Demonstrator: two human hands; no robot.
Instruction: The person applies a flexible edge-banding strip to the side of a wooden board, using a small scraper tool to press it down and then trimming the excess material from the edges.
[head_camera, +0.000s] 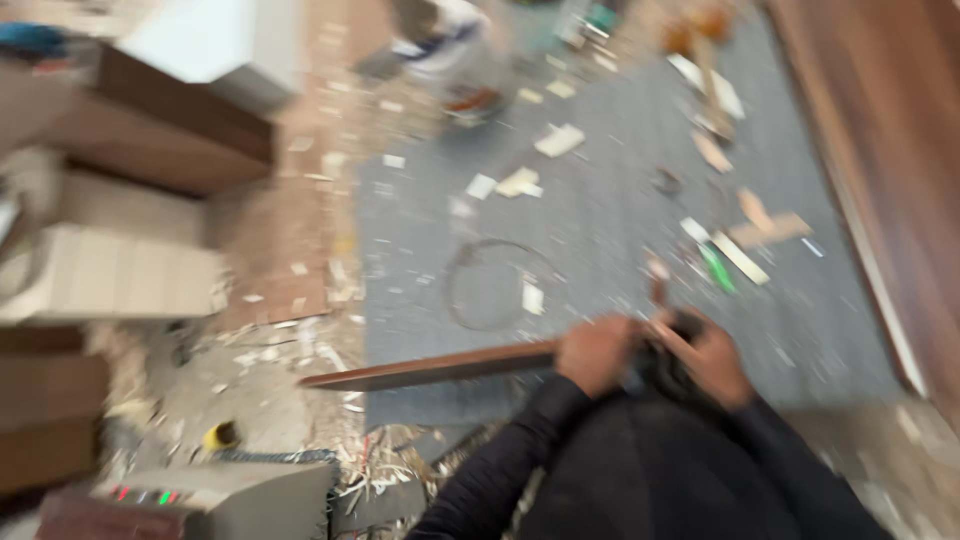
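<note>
The frame is motion-blurred. My left hand (596, 352) is closed around the near end of a long brown wooden strip (430, 368) that points left, low over the grey carpet (600, 220). My right hand (712, 356) is beside it, wrapped on a dark object (672, 352) that I cannot identify. Both arms wear black sleeves. A thin wooden piece rises from between the two hands.
Wood offcuts and shavings litter the carpet and bare floor. A wire ring (490, 285) lies ahead of me, a green marker (716, 268) to the right. Stacked wooden boards (150, 140) stand left, a brown panel (880, 150) right, a grey machine (200, 498) near-left.
</note>
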